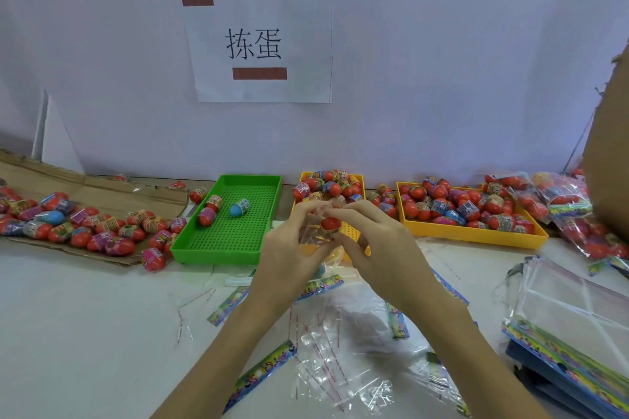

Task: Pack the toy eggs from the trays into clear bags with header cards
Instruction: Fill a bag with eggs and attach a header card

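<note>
Both hands up over the table (85, 316), mid-frame. Left hand (289, 248) has fingers curled, pinching the mouth of a clear bag (315, 236). Right hand (377, 248) pinches a red egg (330, 224) at the bag opening; can't tell if egg is inside yet. Green tray (231, 241) left of hands holds 3 eggs. Yellow tray (476, 231) to the right is full, another yellow tray (360, 180) behind hands is heaped. Empty bags w/ header cards (262, 374) lie on the table near the wrists.

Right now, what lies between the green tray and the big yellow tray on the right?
In the head view, another yellow tray heaped with toy eggs stands between the green tray and the big yellow tray. Both hands partly cover it.
</note>
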